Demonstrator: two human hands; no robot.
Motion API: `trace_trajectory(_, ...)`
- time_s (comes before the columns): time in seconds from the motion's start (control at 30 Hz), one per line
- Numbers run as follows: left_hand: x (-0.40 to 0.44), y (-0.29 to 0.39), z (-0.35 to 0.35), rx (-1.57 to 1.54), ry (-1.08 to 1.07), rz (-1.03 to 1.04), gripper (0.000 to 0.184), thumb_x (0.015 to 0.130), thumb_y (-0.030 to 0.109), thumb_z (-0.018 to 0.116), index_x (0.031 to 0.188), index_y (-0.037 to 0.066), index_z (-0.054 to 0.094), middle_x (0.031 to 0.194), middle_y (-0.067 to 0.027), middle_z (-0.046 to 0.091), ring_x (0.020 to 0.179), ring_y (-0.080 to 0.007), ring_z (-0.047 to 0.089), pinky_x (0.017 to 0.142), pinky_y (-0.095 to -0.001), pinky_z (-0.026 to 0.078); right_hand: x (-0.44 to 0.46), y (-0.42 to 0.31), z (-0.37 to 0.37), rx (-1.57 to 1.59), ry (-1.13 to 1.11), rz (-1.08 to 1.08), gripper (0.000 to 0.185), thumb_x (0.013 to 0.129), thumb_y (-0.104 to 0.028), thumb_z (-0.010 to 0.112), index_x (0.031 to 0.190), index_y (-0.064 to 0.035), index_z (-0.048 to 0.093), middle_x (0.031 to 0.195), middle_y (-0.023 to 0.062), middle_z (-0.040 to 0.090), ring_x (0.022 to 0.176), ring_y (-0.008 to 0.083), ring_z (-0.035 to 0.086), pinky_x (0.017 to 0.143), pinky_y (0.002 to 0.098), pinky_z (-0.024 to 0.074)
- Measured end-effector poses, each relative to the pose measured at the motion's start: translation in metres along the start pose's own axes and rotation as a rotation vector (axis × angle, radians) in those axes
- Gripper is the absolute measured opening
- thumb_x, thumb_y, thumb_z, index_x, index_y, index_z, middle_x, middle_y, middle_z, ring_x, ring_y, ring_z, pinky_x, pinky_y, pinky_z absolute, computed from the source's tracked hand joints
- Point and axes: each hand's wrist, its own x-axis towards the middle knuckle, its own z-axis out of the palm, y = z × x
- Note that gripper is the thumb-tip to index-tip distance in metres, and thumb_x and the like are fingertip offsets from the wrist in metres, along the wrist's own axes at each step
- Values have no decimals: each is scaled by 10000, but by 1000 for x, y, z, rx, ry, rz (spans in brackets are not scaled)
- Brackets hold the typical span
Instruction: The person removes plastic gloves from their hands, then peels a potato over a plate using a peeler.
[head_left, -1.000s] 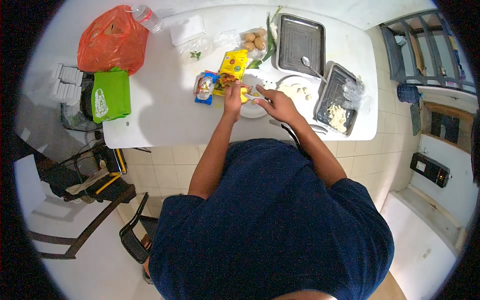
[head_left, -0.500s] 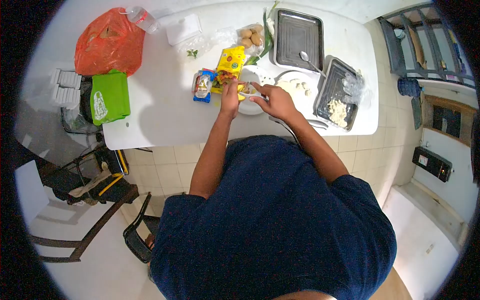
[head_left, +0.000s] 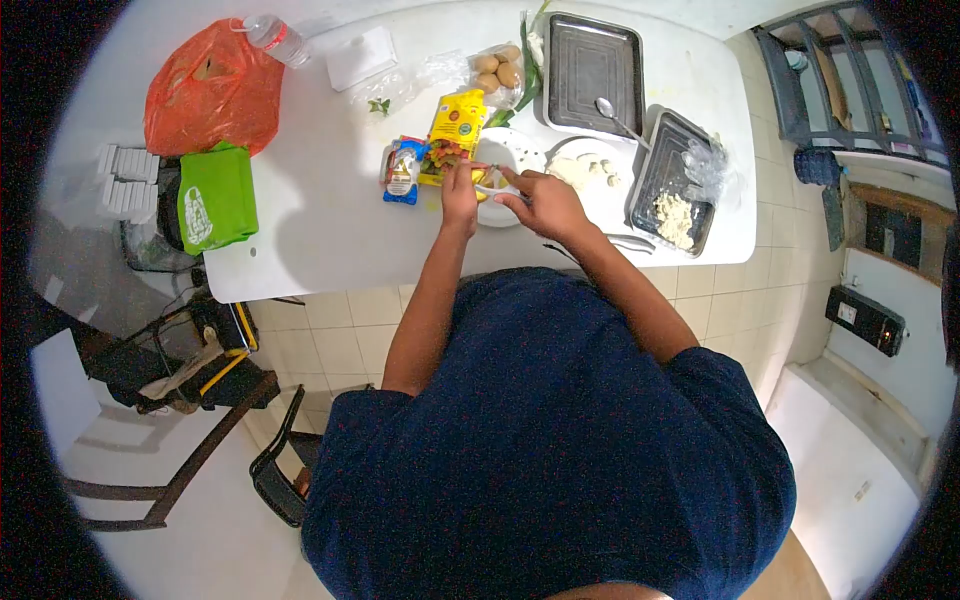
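Note:
My left hand is closed at the near left side of a white plate, its fingertips around something small that I cannot make out. My right hand reaches in from the right, index finger and thumb bent toward the same spot; what they grip is too small to tell. A thin reddish piece and a pale bit show between the hands. Small bits lie on the far part of the plate. Left of my left hand stand a yellow packet and a blue packet.
To the right are a plate with pale dough pieces, a dark tray with a spoon, and another tray holding crumbly dough. Bagged eggs, a red bag and a green bag lie farther left.
The view has shifted slightly. My hands stay close together over the plate, with only small finger movements.

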Motion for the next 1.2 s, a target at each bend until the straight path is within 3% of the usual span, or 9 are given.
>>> trace_trajectory(0.3,-3,-8,0,-92,9,-21,337,998,254,412,1018,7,642,995,-111,651,897,-206,640,809,-333,532,-3,2,9,15,17,9,536,940,-428,575,1334,-64,574,925,195,675,813,386,650,716,457,518)
trace_trajectory(0.6,-11,-1,4,1,69,-3,375,995,293,409,974,12,657,946,-107,665,853,-202,645,752,-344,528,-6,-5,7,9,7,36,520,941,-430,580,1307,-61,599,954,194,684,821,379,659,707,454,524)
trace_trajectory(1.2,-9,-7,7,-232,135,-118,346,989,307,460,955,14,639,915,-108,669,810,-212,659,713,-347,544,-8,-7,10,-24,-19,63,528,937,-422,585,1327,-66,580,971,186,680,843,372,665,723,450,532)
